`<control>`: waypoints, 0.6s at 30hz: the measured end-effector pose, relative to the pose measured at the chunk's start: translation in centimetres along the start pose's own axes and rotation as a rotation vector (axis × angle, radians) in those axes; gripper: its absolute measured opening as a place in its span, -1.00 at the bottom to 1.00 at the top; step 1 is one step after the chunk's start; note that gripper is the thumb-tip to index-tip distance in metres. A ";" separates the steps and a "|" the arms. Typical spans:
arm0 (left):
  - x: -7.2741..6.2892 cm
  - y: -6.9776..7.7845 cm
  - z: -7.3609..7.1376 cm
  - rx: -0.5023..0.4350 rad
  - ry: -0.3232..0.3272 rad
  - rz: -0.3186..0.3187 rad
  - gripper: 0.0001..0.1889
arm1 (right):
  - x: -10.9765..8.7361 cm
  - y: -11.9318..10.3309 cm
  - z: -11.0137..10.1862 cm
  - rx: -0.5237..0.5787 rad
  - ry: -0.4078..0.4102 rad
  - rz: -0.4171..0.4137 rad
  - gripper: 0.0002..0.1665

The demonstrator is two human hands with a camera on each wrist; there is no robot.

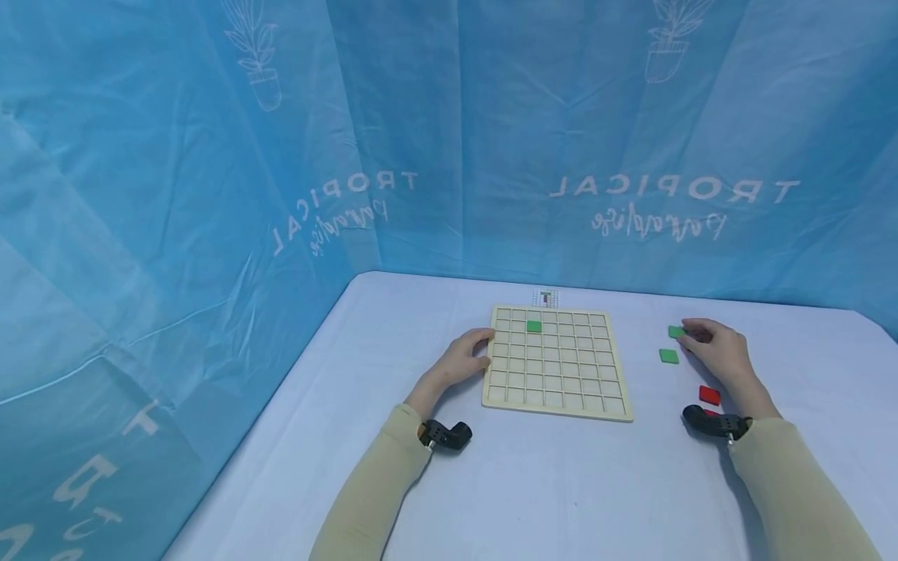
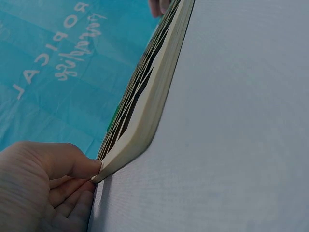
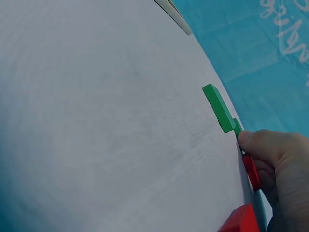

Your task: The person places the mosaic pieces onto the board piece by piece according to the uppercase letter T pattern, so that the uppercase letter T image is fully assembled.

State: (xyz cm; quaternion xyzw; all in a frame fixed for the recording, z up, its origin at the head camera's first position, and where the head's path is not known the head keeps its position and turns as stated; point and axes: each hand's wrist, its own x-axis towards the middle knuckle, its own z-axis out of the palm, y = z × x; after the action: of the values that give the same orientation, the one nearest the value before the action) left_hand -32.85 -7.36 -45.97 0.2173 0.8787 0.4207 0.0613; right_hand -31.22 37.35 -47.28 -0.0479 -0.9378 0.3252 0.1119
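Observation:
A pale wooden grid board (image 1: 557, 414) lies on the table with one green tile (image 1: 534, 326) in a cell of an upper row. My left hand (image 1: 456, 360) rests against the board's left edge, thumb and fingers spread along it. Seen from the left wrist, the thumb (image 2: 79, 163) touches the board's rim near a corner. Off to the right, my right hand (image 1: 721, 352) pinches a second green tile (image 1: 676, 332) between thumb and fingers, low at the table. Just nearer lies another green tile (image 1: 669, 356), apart from the fingers.
Below the right hand lies a red tile (image 1: 709, 395), with another red tile (image 1: 711, 412) partly hidden by the black wrist device (image 1: 712, 421). A small printed grid card (image 1: 545, 298) sits behind the board. Blue curtains (image 1: 505, 140) border the white table (image 1: 533, 491).

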 end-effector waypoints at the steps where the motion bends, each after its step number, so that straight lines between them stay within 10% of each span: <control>1: 0.0 0.0 0.0 0.003 -0.001 -0.001 -0.43 | 0.0 0.0 0.0 0.002 0.005 0.004 -0.43; 11: 0.2 -0.2 0.1 0.014 -0.006 -0.005 -0.41 | 0.4 -2.5 -1.6 0.103 0.062 0.040 -0.31; 18: 0.3 -0.3 0.0 0.015 -0.010 -0.009 -0.42 | 4.9 0.9 0.7 0.074 0.155 -0.033 -0.26</control>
State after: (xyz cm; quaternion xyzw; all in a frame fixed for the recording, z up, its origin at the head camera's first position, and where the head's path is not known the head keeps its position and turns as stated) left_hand -33.17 -7.35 -46.17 0.2159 0.8825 0.4126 0.0657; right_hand -36.13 38.44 -47.54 -0.0530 -0.9143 0.3530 0.1911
